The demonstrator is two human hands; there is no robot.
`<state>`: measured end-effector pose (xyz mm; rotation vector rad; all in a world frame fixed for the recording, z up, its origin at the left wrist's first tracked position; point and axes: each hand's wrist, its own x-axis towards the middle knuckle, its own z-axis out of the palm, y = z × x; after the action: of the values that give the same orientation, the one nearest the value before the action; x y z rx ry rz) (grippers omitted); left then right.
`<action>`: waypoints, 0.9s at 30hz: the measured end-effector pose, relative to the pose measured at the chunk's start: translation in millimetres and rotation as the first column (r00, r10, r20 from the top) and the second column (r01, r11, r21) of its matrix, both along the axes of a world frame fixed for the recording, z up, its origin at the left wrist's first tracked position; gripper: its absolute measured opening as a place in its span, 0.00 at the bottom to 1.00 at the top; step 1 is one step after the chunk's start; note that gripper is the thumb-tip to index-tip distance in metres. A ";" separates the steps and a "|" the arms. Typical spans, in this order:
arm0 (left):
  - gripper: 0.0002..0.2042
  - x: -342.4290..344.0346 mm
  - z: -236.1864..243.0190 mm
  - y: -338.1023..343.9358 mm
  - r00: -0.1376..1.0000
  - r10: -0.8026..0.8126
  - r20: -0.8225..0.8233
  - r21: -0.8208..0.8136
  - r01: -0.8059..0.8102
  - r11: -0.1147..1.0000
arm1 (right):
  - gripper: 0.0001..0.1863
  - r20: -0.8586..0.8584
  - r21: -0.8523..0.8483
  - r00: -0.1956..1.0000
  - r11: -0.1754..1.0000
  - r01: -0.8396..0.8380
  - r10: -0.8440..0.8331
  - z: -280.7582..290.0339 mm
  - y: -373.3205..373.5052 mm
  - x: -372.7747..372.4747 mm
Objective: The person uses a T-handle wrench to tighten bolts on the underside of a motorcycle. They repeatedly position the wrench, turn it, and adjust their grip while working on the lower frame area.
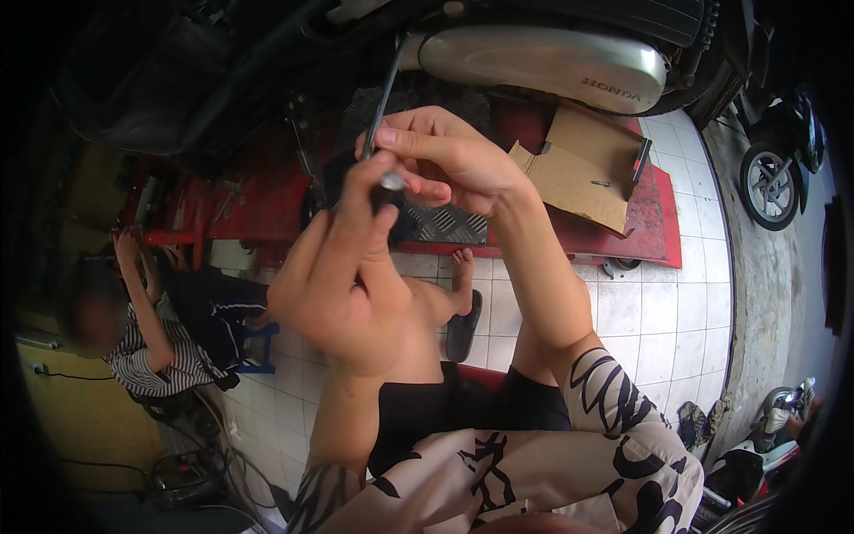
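Held between my hands is what looks like a long-shafted screwdriver (385,100), with a blurred dark handle and a pale, shiny round end. My left hand (342,276) is closed around the handle, its fingers partly smeared by motion. Higher up, my right hand (449,156) pinches the thin metal shaft between thumb and fingers. From there the shaft slants up to the left end of a silver engine cover (543,64) on a motorbike. Where its tip meets the bike is too dark to make out.
Below the bike lies a red lift platform (663,209) with a treadplate (458,224). An open cardboard box (583,165) sits on it, with a small metal piece (601,183) inside. At left, another person (156,347) sits by the platform. Another motorbike (774,182) stands far right.
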<state>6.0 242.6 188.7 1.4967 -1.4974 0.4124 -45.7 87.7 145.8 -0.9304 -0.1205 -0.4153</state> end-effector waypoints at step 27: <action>0.25 7.6 -6.8 25.1 0.619 -0.155 -0.770 0.081 0.336 0.938 | 0.09 0.217 0.255 0.970 0.966 0.051 -0.109 -10.5 -4.6 17.4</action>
<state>13.6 267.8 181.9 1.3355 -1.0366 -0.5367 -28.3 83.1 135.4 -0.6397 -0.2371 -0.5994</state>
